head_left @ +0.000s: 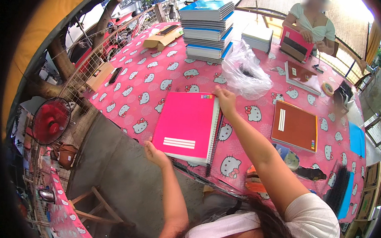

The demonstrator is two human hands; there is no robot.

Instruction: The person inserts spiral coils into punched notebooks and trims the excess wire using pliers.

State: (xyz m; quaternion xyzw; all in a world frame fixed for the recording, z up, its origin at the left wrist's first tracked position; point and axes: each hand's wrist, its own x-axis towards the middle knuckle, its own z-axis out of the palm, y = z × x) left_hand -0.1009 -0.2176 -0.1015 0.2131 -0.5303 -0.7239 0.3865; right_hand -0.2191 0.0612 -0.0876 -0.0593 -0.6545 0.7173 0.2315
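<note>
A pink-covered notebook [184, 123] lies flat near the front edge of the table, with a white label box low on its cover. Its page edges and a dark spiral coil [215, 139] show along the right side. My left hand [157, 155] grips the notebook's near left corner, thumb on top. At the far right corner, my right hand [225, 101] has its fingers closed over the edge. A brown notebook [288, 129] lies to the right of my right forearm.
Behind stands a tall stack of blue-covered spiral notebooks [207, 32] beside a clear plastic bag [247, 74]. Black coils [338, 189] lie at the right. Across the table, a person [315, 28] holds a pink-covered book [295, 45]. A red fan [51, 120] stands at the left.
</note>
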